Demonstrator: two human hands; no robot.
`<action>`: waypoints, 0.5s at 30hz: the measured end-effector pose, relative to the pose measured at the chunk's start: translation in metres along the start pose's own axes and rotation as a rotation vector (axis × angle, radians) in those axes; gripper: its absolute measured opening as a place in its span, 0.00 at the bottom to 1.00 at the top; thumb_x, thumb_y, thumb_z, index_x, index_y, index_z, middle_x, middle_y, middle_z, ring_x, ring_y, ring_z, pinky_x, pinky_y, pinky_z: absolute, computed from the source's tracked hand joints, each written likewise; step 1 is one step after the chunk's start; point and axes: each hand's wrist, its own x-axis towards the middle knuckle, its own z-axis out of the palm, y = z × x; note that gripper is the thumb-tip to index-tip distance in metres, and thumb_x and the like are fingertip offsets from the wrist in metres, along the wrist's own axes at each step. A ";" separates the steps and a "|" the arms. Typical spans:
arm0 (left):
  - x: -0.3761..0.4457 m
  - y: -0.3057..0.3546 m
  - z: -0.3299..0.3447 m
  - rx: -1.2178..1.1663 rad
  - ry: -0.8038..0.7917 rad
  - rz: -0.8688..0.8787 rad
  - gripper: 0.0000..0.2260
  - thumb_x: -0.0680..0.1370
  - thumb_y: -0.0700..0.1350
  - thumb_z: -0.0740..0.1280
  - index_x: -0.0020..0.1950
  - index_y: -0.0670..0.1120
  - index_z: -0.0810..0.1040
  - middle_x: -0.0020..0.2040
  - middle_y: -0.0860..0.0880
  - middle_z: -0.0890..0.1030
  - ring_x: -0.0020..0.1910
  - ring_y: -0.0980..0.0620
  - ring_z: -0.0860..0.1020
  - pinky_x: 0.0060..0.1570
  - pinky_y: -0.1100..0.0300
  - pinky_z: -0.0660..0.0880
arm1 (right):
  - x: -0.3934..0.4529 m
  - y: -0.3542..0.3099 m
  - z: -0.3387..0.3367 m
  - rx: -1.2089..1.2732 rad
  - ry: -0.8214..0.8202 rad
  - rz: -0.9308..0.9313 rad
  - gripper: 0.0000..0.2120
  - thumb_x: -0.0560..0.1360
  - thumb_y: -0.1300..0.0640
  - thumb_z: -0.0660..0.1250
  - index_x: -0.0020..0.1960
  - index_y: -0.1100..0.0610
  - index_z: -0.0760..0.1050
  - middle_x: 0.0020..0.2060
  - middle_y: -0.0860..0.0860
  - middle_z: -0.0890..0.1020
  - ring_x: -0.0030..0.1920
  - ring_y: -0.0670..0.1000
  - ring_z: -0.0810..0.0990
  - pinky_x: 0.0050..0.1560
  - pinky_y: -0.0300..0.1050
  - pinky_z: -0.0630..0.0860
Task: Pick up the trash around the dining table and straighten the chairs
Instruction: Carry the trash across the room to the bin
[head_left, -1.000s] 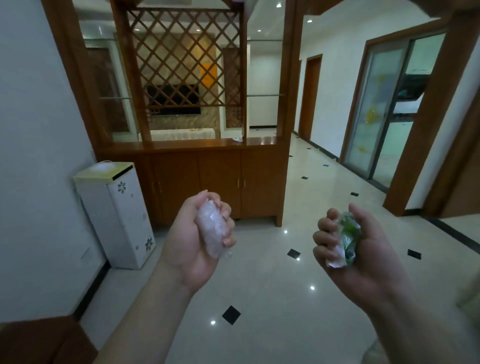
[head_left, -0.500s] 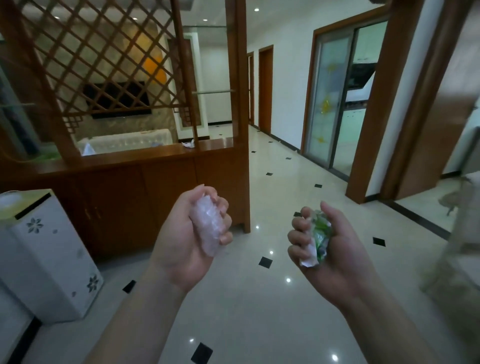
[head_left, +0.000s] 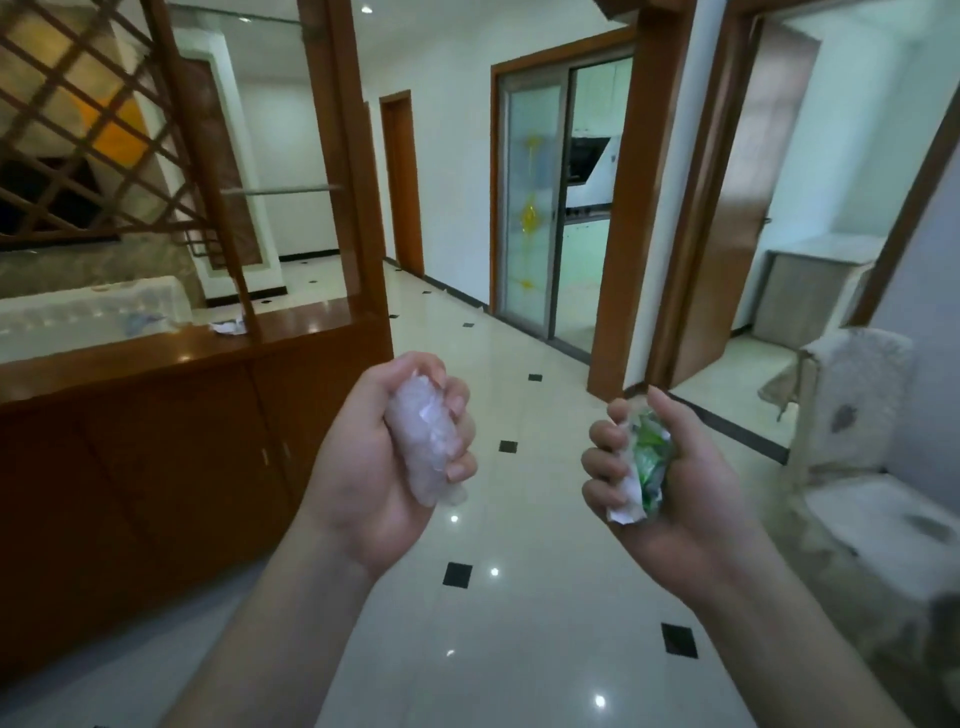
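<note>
My left hand (head_left: 374, 467) is closed around a crumpled wad of clear plastic (head_left: 423, 441), held at chest height over the tiled floor. To its right, my right hand (head_left: 685, 499) grips a crumpled green and white wrapper (head_left: 644, 462). Both hands are raised side by side, palms turned inward. A small crumpled scrap of white paper (head_left: 228, 326) lies on top of the wooden cabinet. A chair with a pale fabric cover (head_left: 862, 431) stands at the right edge. No dining table is in view.
A wooden cabinet (head_left: 156, 441) with a lattice screen above it runs along the left. A glossy tiled floor (head_left: 519, 649) with small black insets leads down a hallway to a glass sliding door (head_left: 550, 208) and wooden door frames on the right.
The view has swung to the right: the cabinet and lattice slid left, the white appliance left the frame, and the covered chair came in at the right. Both hands keep their hold on the trash.
</note>
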 end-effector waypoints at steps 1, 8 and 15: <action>0.017 -0.005 -0.001 -0.016 -0.012 -0.022 0.08 0.74 0.48 0.60 0.40 0.44 0.71 0.34 0.47 0.70 0.26 0.54 0.67 0.21 0.64 0.67 | 0.010 -0.005 -0.007 0.010 0.020 -0.020 0.09 0.76 0.48 0.61 0.45 0.54 0.70 0.32 0.49 0.70 0.28 0.46 0.66 0.23 0.37 0.62; 0.130 -0.057 0.013 -0.021 -0.120 -0.165 0.08 0.72 0.49 0.61 0.40 0.44 0.73 0.33 0.47 0.71 0.25 0.54 0.68 0.21 0.64 0.67 | 0.074 -0.053 -0.057 0.043 0.132 -0.147 0.09 0.77 0.49 0.61 0.44 0.54 0.70 0.32 0.49 0.70 0.27 0.46 0.67 0.23 0.37 0.63; 0.264 -0.131 0.052 -0.084 -0.256 -0.224 0.08 0.72 0.49 0.61 0.39 0.45 0.71 0.34 0.47 0.69 0.27 0.54 0.66 0.22 0.64 0.65 | 0.149 -0.128 -0.130 0.095 0.205 -0.255 0.10 0.77 0.49 0.61 0.43 0.54 0.70 0.32 0.49 0.70 0.28 0.46 0.67 0.23 0.36 0.63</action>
